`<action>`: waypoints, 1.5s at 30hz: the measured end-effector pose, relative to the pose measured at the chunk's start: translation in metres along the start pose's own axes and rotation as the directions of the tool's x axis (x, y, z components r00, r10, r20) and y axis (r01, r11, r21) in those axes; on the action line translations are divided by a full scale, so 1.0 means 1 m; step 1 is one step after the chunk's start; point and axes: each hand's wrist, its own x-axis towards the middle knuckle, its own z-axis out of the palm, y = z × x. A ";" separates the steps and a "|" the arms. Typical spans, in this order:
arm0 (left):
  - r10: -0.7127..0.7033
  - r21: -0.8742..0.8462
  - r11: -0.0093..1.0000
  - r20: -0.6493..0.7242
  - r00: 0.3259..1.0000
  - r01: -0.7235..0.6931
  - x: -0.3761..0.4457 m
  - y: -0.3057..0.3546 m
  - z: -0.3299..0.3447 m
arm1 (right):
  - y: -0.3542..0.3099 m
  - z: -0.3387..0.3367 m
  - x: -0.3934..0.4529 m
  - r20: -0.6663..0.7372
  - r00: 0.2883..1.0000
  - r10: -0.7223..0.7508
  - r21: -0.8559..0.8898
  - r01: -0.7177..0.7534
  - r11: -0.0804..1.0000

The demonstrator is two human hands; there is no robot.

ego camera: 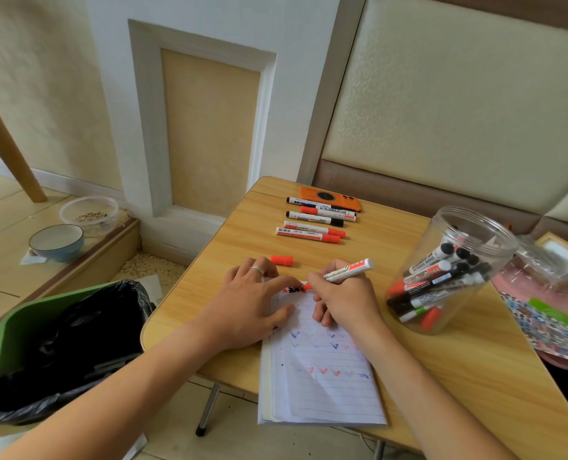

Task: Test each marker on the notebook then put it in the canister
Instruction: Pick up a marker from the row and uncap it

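Head view: right hand (342, 300) grips the uncapped marker (345, 272), tip on the notebook (325, 376); left hand (252, 297), fingers flat, should pin the page for a short light stroke

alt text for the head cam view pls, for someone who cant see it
A person's right hand presses a red marker tip to a notebook that the left hand holds flat. Its red cap lies nearby, five markers wait behind, and a clear canister holds tested ones.

Notebook (322, 376) top: hidden under both hands.
Marker (345, 273) tip: partly masked by fingers.
Marker labels in canister (448, 270): too small to read.
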 end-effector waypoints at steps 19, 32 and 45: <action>-0.004 -0.012 1.000 -0.010 1.000 0.004 -0.001 0.000 0.000 | 0.001 0.000 0.001 -0.020 1.000 0.011 0.016 -0.011 1.000; -0.057 -0.088 0.995 -0.118 0.991 0.047 0.006 -0.002 -0.002 | -0.001 0.001 -0.004 -0.003 1.000 0.003 -0.013 -0.003 1.000; -0.326 -0.130 0.944 -0.227 0.918 0.304 0.052 -0.002 0.006 | 0.004 0.003 -0.009 -0.032 0.999 -0.031 0.095 0.034 0.995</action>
